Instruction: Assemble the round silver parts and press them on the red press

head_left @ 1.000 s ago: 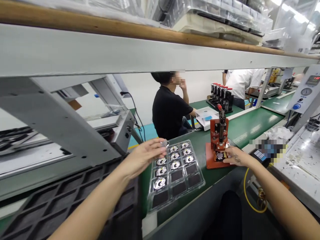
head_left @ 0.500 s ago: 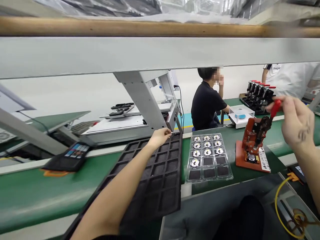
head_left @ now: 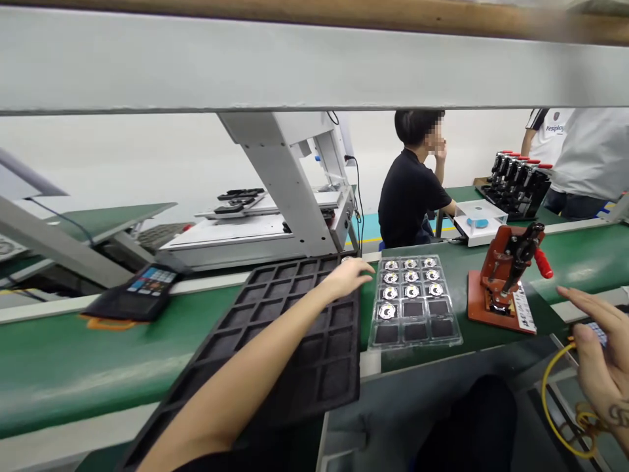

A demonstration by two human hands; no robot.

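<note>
My left hand [head_left: 348, 276] is over the far right corner of a black compartment tray [head_left: 339, 379], fingers apart with nothing between them. A small round part [head_left: 346, 259] lies in the tray's corner compartment just behind it. Right of this tray is a clear plastic tray [head_left: 381, 344] with several round white-and-black parts, some of its near pockets holding none. The red-brown toggle press [head_left: 500, 282] stands further right, its red handle [head_left: 543, 263] tilted down to the right. My right hand [head_left: 602, 341] is right of the press, off the handle, fingers spread and holding nothing.
A metal beam [head_left: 314, 69] crosses above the bench. A dark handheld device [head_left: 142, 292] lies at left, a yellow cable [head_left: 545, 393] at lower right. Across the bench, a person [head_left: 413, 190] in black sits near a clear box [head_left: 479, 223] and several black clamps [head_left: 521, 180].
My right hand has let go of the red handle and moved down and right; the handle has swung down. My left hand has opened and moved right, leaving a round part in the black tray's corner.
</note>
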